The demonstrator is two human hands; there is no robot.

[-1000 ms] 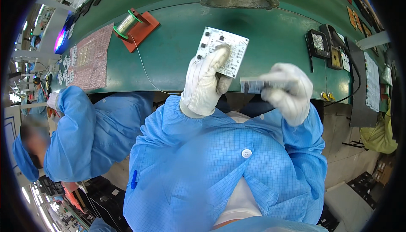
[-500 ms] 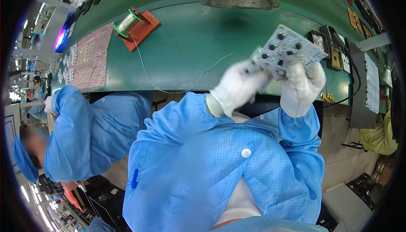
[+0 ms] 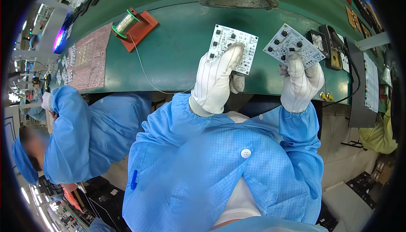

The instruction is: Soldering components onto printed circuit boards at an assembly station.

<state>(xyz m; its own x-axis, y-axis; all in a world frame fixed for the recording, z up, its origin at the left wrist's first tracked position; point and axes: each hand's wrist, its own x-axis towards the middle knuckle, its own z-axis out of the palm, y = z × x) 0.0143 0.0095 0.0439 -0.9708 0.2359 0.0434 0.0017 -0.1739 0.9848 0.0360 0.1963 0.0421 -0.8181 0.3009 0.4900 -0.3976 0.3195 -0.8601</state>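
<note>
- White board (image 3: 248, 51) was pinched by left hand (image 3: 216, 79), upper centre.
- Second board (image 3: 292, 41) was pinched by right hand (image 3: 300, 86), upper right.
- Scratches were risked through colliding boards.

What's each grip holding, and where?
Left grip: a white circuit board, by its lower edge. Right grip: a second white board, by its lower edge.

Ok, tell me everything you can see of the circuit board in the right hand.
The circuit board is a thin, flat, four-cornered panel with a white face, dark fine markings, several raised black components and a triangle symbol near its right corner. It sits askew, face toward the camera, over the green table. The gloved right hand grips its lower edge, covering part of the face. Its underside is hidden.
</note>
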